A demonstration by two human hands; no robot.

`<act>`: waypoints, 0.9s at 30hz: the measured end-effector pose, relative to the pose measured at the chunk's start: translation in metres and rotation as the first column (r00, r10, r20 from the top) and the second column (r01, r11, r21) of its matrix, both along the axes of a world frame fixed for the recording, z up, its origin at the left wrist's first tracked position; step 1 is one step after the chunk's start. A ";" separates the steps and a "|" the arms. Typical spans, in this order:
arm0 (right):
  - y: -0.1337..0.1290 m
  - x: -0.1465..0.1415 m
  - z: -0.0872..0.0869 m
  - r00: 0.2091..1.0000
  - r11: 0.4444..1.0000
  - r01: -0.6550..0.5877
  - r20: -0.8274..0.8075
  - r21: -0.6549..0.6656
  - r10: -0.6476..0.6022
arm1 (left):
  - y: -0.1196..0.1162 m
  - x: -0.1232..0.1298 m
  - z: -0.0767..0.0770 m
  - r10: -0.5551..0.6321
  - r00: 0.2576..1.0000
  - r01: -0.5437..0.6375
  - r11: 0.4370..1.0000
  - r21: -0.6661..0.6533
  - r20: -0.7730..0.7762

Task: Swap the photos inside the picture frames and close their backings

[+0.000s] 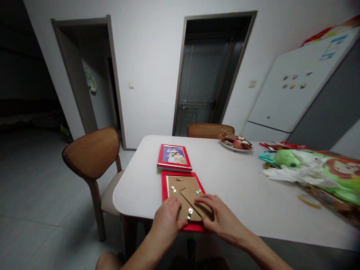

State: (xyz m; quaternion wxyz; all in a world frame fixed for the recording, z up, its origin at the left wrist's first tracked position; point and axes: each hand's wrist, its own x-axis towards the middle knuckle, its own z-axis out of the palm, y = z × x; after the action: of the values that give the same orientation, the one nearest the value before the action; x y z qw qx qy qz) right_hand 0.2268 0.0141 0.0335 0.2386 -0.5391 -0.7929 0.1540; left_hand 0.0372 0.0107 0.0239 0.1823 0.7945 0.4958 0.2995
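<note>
A red picture frame (164,187) lies face down at the near edge of the white table, its brown backing board (184,200) showing. Small metal clips (190,213) sit around the board, and a thin stand piece is cut diagonally into it. My left hand (168,215) grips the frame's lower left side, fingers curled over the board and thumb by the bottom edge. At the lower right, my right hand (218,217) holds the frame and board with fingers bent and thumb at the bottom corner. Just beyond lies another red frame with a photo (174,156), face up.
A plate of wrapped items (236,142) stands at the table's far side. To the right lie a green plush toy (287,158), white tissue, colourful packaging (341,172) and a roll of tape (309,201). Wooden chairs (94,153) stand at the left and the far side.
</note>
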 end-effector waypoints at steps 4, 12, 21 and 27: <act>0.010 -0.012 -0.011 0.998 0.999 0.014 0.062 0.032 -0.016 | 0.004 -0.009 0.000 -0.011 0.999 0.011 1.000 -0.003 -0.047; 0.010 -0.016 -0.020 0.990 0.992 -0.004 0.137 0.126 -0.013 | -0.009 -0.020 -0.006 -0.041 0.987 0.036 0.999 -0.040 -0.158; 0.040 -0.017 -0.017 0.922 0.971 0.136 0.334 0.199 -0.197 | -0.015 -0.025 -0.007 -0.038 0.981 0.031 0.999 -0.039 -0.192; 0.041 -0.017 -0.015 0.938 0.981 0.089 0.318 0.171 -0.140 | -0.015 -0.023 -0.007 0.012 0.983 -0.022 0.998 -0.053 -0.183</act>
State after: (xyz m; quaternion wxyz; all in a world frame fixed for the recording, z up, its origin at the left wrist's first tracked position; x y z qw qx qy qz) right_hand 0.2101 0.0550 0.0183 0.1528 -0.5826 -0.7982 -0.0138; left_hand 0.0144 -0.0046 0.0170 0.1552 0.8090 0.5254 0.2132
